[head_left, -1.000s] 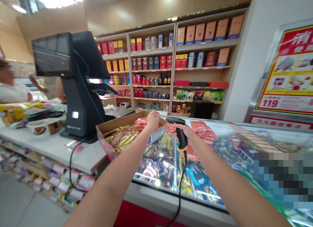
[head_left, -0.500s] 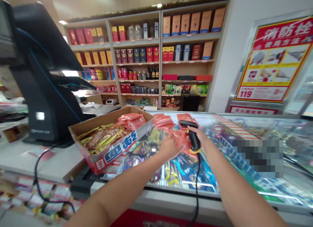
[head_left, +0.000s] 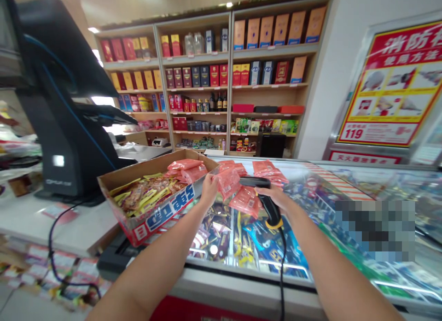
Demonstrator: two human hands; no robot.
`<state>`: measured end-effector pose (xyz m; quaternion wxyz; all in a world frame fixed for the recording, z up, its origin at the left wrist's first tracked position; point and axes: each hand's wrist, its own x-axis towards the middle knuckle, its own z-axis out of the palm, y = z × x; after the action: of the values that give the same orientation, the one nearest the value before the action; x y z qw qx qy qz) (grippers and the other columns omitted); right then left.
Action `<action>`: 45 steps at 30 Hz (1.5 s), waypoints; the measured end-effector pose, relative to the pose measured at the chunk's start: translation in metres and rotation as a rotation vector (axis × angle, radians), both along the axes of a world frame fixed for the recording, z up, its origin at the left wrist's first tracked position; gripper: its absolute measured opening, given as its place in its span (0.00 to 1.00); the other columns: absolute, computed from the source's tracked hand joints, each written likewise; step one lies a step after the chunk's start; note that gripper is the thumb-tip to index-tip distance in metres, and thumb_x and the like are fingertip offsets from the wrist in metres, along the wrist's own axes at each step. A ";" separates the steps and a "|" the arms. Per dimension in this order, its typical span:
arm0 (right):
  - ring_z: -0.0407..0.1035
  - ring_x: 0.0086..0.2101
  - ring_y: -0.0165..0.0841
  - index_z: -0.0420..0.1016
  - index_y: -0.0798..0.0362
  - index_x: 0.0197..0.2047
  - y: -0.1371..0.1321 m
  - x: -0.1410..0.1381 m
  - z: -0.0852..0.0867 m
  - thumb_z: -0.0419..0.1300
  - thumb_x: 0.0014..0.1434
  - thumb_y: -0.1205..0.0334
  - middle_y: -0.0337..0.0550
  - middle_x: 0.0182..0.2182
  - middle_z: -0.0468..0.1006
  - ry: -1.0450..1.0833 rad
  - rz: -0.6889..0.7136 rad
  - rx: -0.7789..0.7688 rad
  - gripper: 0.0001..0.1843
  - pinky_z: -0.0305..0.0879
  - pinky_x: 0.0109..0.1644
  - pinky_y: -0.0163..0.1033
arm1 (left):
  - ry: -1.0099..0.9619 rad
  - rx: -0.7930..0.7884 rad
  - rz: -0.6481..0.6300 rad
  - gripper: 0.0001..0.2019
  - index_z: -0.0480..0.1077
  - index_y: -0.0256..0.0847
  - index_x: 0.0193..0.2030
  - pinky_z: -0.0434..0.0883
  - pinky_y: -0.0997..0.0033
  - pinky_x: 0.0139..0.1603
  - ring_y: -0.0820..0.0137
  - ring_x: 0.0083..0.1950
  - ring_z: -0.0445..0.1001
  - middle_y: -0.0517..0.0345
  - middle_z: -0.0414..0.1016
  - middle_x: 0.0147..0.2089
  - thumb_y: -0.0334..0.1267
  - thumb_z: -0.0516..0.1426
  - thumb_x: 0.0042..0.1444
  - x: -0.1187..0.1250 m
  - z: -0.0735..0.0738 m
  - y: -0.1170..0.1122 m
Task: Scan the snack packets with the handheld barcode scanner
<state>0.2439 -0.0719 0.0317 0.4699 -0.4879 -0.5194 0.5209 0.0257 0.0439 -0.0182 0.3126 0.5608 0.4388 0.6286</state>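
My left hand (head_left: pixel 209 190) pinches the left edge of a red snack packet (head_left: pixel 228 182), with the barcode side of the packet in view. In my right hand (head_left: pixel 278 197) is a black and yellow barcode scanner (head_left: pixel 269 206), its head beside the held packet and its cord running down over the counter edge. Below the scanner head lie more red packets (head_left: pixel 246 201) on the glass top. Another pile of red packets (head_left: pixel 270 172) is behind the scanner. To the left stands a cardboard box (head_left: pixel 138 229) holding red packets and yellow-edged snack packets (head_left: pixel 147 194).
A glass-topped freezer (head_left: pixel 228 259) with colourful packages inside spans the front. A black checkout terminal (head_left: pixel 65 127) stands on the white counter (head_left: pixel 81 231) at left. Shelves (head_left: pixel 193 88) of boxed goods line the back; a red and yellow poster (head_left: pixel 393 88) hangs at right.
My left hand has moved left and lifted a red packet from the pile. The scanner has shifted slightly left and down, its head now beside that packet.
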 end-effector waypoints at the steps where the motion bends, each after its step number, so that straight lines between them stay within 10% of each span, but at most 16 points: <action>1: 0.66 0.14 0.31 0.69 0.54 0.27 -0.001 -0.001 0.001 0.69 0.42 0.55 0.37 0.12 0.71 -0.027 -0.004 0.012 0.15 0.62 0.17 0.33 | 0.011 0.012 0.038 0.06 0.64 0.40 0.28 0.62 0.74 0.34 0.72 0.31 0.65 0.63 0.64 0.27 0.36 0.52 0.55 -0.004 0.001 0.002; 33: 0.65 0.16 0.30 0.79 0.54 0.38 -0.003 -0.017 0.002 0.69 0.38 0.61 0.37 0.16 0.74 -0.086 0.089 0.148 0.20 0.61 0.20 0.34 | 0.111 0.030 0.115 0.07 0.60 0.42 0.28 0.64 0.71 0.39 0.70 0.34 0.68 0.60 0.67 0.29 0.35 0.49 0.57 0.001 0.018 -0.021; 45: 0.66 0.17 0.29 0.75 0.55 0.26 -0.003 -0.015 0.002 0.69 0.40 0.56 0.42 0.20 0.76 -0.108 0.085 0.157 0.13 0.63 0.21 0.35 | 0.122 0.045 0.114 0.07 0.61 0.42 0.29 0.63 0.70 0.38 0.69 0.33 0.67 0.61 0.67 0.28 0.35 0.49 0.58 0.000 0.018 -0.023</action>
<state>0.2291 -0.0745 0.0339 0.4554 -0.4543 -0.6034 0.4713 0.0258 0.0210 0.0001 0.2362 0.5791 0.4741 0.6198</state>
